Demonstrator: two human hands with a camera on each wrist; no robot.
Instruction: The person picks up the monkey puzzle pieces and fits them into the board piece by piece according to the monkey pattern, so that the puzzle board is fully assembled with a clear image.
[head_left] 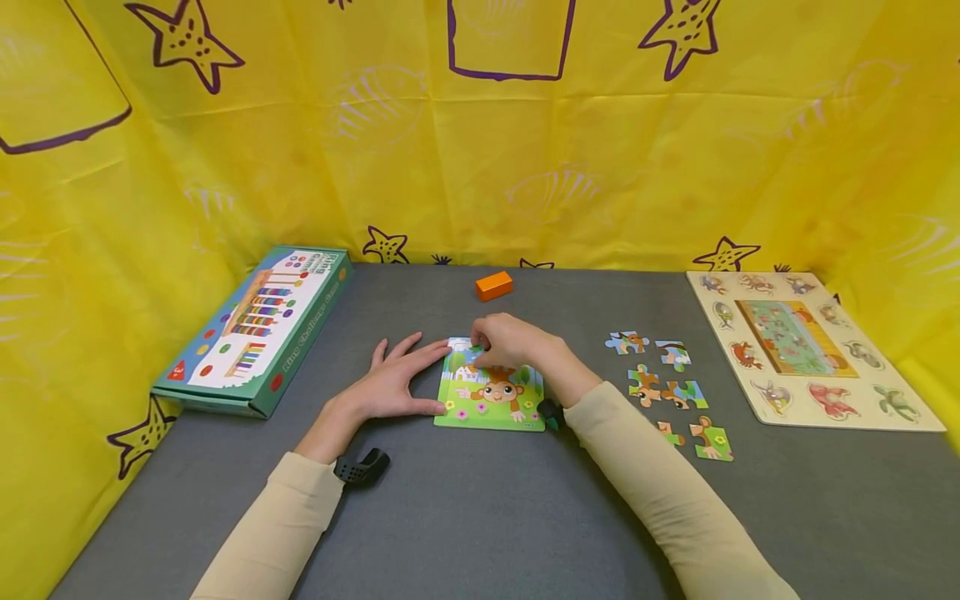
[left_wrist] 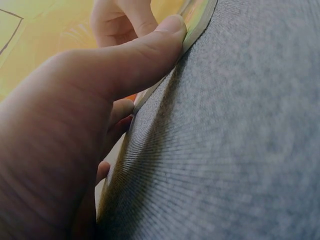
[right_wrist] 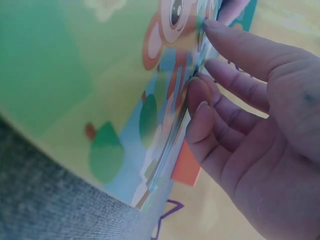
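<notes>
A square puzzle board with a monkey picture lies in front of me. My left hand rests at its left side, fingers spread and straight, with the thumb against the board's edge in the left wrist view. Above the board's upper left part, my right hand has its fingers bent down, thumb and fingertips around a puzzle piece mostly covered by the hand. In the right wrist view, the fingertips are right at the picture's surface. Loose puzzle pieces lie to the right in rows.
An orange block sits behind the board. At the left stands a green Ring Challenge Game box. A wooden sea-animal board lies at the far right. A yellow patterned cloth hangs around the grey table.
</notes>
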